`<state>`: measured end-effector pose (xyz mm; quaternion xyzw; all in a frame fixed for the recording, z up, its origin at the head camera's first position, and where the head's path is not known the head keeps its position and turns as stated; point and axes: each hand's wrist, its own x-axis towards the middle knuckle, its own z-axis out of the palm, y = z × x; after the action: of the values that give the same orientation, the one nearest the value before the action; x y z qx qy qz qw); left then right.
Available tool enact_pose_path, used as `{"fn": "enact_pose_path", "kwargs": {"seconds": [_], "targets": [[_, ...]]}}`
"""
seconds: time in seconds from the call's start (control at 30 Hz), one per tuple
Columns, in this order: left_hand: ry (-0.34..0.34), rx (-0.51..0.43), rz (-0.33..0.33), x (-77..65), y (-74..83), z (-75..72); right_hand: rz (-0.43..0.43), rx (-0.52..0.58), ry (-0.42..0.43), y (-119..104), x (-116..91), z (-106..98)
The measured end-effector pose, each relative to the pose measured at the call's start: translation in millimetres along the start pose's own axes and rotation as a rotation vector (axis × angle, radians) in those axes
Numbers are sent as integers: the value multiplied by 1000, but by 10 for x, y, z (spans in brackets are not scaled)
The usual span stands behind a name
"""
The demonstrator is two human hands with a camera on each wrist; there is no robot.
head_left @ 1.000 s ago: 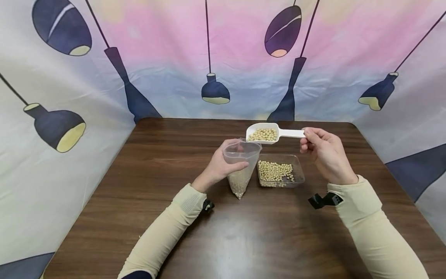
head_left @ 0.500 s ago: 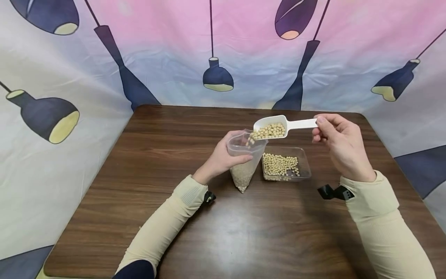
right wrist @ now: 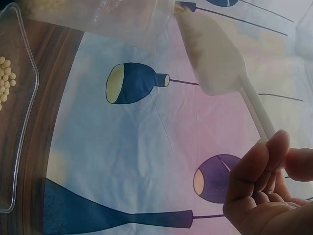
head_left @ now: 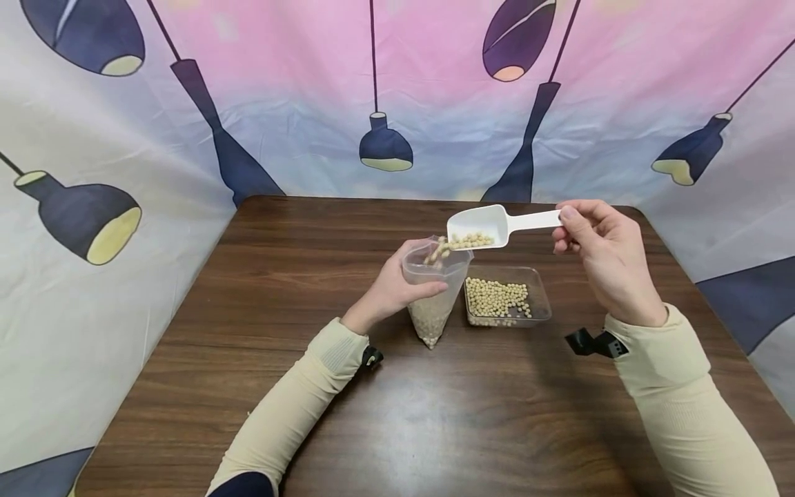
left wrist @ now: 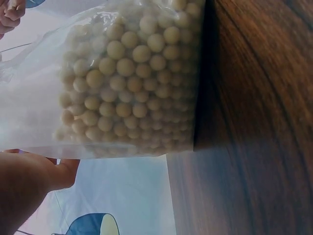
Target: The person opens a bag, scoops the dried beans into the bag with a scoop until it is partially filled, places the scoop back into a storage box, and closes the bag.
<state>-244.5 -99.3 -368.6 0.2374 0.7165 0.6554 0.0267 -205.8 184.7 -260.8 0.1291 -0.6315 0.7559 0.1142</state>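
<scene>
My left hand [head_left: 397, 283] grips a clear plastic bag [head_left: 442, 293] near its top, thumb across the front. The bag stands upright with its mouth spread. Pale round soybeans [left wrist: 122, 93] fill its lower part in the left wrist view. My right hand [head_left: 611, 255] pinches the handle end of a white scoop [head_left: 481, 222]. Tilted toward the left, the scoop has its lip over the bag's mouth, and beans are sliding from it into the bag. In the right wrist view, the thumb and fingers of the right hand [right wrist: 266, 183] close on the scoop's handle.
A clear rectangular plastic box [head_left: 542, 304] with more soybeans [head_left: 497, 297] stands right of the bag, below the scoop. Everything rests on a brown wooden table [head_left: 298, 276]. A cloth printed with lamps [head_left: 298, 124] hangs behind the table's far edge.
The scoop has tipped over the bag's mouth. Its load of soybeans has shrunk as beans pour out. My left hand keeps its grip on the bag.
</scene>
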Motion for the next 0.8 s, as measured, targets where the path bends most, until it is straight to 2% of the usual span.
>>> {"fn": "enact_pose_path", "kwargs": {"seconds": [0.33, 0.57, 0.67, 0.8], "targets": [[7, -28, 7, -8, -12, 3, -86, -125, -12, -11, -23, 30], [-8, -36, 38, -12, -22, 6, -172, -329, -16, -52, -73, 66], [-16, -16, 41, -12, -33, 6, -199, -406, 13, -71, -101, 63], [-30, 0, 48, -15, -48, 4, -228, -520, 118, -98, -150, -25]]}}
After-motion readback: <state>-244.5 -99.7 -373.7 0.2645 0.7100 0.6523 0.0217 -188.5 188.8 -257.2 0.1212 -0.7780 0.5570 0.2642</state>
